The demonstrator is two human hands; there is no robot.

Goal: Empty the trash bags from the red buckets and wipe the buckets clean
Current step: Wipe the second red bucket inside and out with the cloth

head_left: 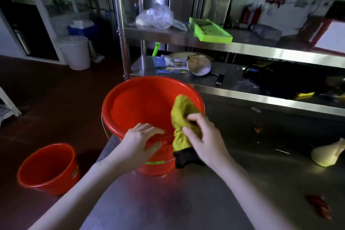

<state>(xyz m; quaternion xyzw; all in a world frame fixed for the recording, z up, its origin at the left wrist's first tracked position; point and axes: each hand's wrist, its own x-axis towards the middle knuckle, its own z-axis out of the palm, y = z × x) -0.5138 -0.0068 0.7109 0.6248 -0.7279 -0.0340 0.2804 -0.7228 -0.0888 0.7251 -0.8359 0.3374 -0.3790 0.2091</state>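
Observation:
A large red bucket (134, 106) stands on the steel table (168, 201), empty inside, its wire handle hanging down the front. My left hand (141, 142) grips its near rim, fingers over the edge and thumb on the outer wall. My right hand (201, 136) holds a yellow cloth (182, 115) with a dark edge, pressed over the bucket's right rim. A second, smaller red bucket (46, 168) stands empty on the floor at the lower left.
A steel shelf rack (242, 46) rises behind the table with a clear plastic bag (155, 16), a green tray (210, 29) and clutter. A pale bag (328, 155) and red scraps (319, 205) lie on the table's right. A white bin (75, 52) stands on the dark floor.

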